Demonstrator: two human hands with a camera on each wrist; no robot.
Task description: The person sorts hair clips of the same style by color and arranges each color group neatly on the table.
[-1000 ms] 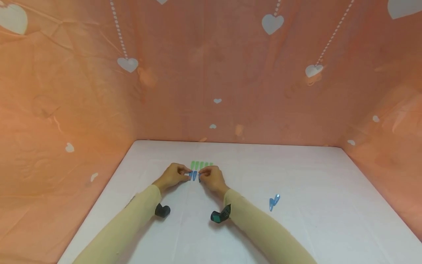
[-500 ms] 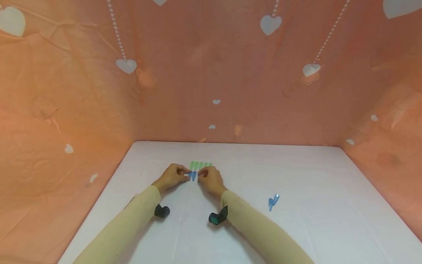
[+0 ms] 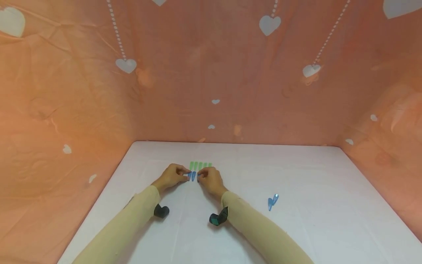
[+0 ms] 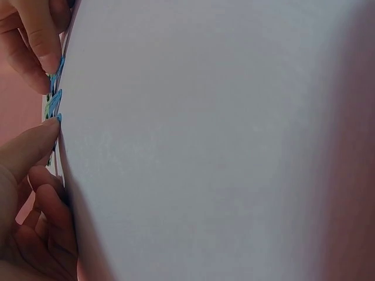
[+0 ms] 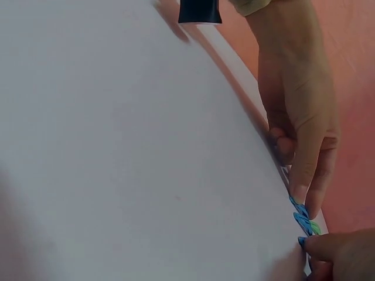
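Note:
In the head view, a middle blue teardrop-shaped snap hair clip (image 3: 193,176) lies on the white table between my hands. My left hand (image 3: 173,174) pinches the blue clip on its left (image 3: 189,176) between thumb and fingertips. On the other side, my right hand (image 3: 212,180) holds a third blue clip (image 3: 198,178), largely covered by its fingers. Just beyond them runs a row of several green hair clips (image 3: 200,165). The right wrist view shows the middle blue clip (image 5: 303,222) between both sets of fingertips.
Two more blue hair clips (image 3: 272,201) lie close together on the table (image 3: 313,220), right of my right arm. Orange cloth (image 3: 230,73) with white hearts encloses the table's back and sides. A black wrist camera (image 3: 161,211) sits under my left sleeve, another (image 3: 218,217) under the right.
My right hand has shifted very slightly left and down with its blue clip, toward the middle one. The left hand stays at its clip; the whole head view has drifted slightly.

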